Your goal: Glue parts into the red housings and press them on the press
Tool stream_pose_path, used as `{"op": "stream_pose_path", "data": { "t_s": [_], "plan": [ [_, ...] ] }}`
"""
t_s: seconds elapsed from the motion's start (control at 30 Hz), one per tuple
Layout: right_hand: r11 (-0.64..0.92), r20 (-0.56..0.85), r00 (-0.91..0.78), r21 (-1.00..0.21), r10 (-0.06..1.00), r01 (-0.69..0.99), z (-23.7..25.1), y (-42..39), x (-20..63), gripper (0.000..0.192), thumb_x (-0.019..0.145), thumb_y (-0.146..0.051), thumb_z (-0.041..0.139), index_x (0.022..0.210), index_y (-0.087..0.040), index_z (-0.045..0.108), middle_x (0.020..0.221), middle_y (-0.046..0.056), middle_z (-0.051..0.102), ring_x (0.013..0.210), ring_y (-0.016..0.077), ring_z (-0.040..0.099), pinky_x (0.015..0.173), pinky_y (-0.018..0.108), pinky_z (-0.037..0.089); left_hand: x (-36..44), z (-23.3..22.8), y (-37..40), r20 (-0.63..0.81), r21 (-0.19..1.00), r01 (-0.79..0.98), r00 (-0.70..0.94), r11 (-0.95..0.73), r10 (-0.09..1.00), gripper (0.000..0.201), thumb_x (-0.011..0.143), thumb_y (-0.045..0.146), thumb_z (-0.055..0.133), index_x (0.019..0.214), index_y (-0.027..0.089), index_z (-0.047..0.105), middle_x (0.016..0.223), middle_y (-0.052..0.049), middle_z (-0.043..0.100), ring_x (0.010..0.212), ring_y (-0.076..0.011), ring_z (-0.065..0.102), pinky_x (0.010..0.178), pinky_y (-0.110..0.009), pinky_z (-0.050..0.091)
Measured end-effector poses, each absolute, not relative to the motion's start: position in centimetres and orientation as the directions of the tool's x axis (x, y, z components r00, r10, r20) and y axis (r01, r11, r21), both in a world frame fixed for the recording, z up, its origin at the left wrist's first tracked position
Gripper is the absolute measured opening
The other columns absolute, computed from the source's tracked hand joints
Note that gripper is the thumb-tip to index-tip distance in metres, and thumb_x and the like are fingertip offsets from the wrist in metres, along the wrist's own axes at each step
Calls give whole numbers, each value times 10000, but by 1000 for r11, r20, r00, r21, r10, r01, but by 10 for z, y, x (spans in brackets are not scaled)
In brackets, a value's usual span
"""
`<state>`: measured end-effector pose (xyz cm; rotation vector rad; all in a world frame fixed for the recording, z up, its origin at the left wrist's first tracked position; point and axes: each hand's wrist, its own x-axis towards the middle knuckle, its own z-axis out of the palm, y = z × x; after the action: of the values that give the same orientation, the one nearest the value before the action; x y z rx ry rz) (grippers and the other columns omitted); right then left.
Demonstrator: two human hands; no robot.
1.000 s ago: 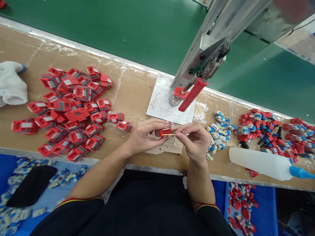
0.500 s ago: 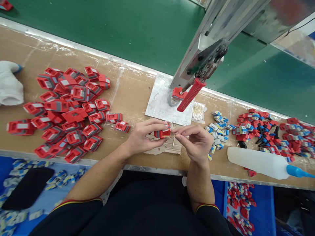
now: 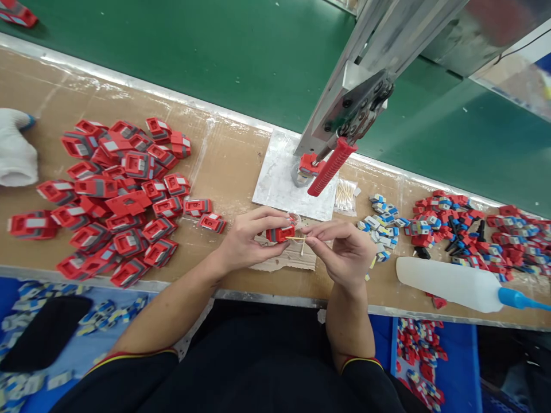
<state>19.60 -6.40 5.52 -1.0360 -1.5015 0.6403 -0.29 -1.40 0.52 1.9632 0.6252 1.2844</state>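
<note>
My left hand grips a small red plastic toy part between thumb and fingers, above a piece of torn cardboard. Pinched in my right hand is a thin cotton swab, its left end at the red part. Another swab leans by a small clear round dish, partly hidden behind my fingers. Just beyond, a metal plate carries a hand press with a red handle, and a red part sits under the press.
Many red and grey toy parts lie at left, near a white glove. Rightward are a bag of swabs, blue-and-white pieces, red pieces and a squeeze bottle. A green conveyor belt runs behind.
The swab's tip has shifted slightly at the red part while both hands keep their hold. On the belt at upper left, a red part has moved right.
</note>
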Motion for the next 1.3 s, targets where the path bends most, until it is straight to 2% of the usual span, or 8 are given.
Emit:
{"op": "stream_pose_path", "data": {
  "t_s": [0.27,0.7,0.87,1.3],
  "plan": [
    [506,552,-8,-760,834,408,62,-67,200,180,864,-97,802,835,-247,706,746,1,802,716,213,818,665,319,700,-6,9,-13,584,741,90,403,-665,705,293,836,130,813,1108,217,747,1023,-69,770,901,-175,771,770,-272,648],
    [536,564,-34,-763,825,362,63,-68,193,211,858,-62,797,858,-244,691,746,-9,791,732,199,815,699,311,702,-4,5,-14,600,736,86,375,-671,707,296,839,145,818,1116,225,751,1015,-58,758,888,-165,762,766,-255,634],
    [482,538,21,-772,843,414,64,-68,193,210,858,-69,793,823,-243,680,742,-6,796,726,199,815,675,295,684,-5,3,-14,603,732,95,373,-675,706,292,831,140,820,1102,228,753,1038,-61,754,888,-166,758,770,-262,636],
    [469,516,58,-814,854,344,60,-68,184,228,857,-80,793,779,-240,651,702,-21,775,700,190,800,663,301,672,-3,3,-14,612,738,63,357,-672,706,290,842,150,827,1114,221,754,1042,-70,761,930,-179,771,795,-268,641]
  ]
}}
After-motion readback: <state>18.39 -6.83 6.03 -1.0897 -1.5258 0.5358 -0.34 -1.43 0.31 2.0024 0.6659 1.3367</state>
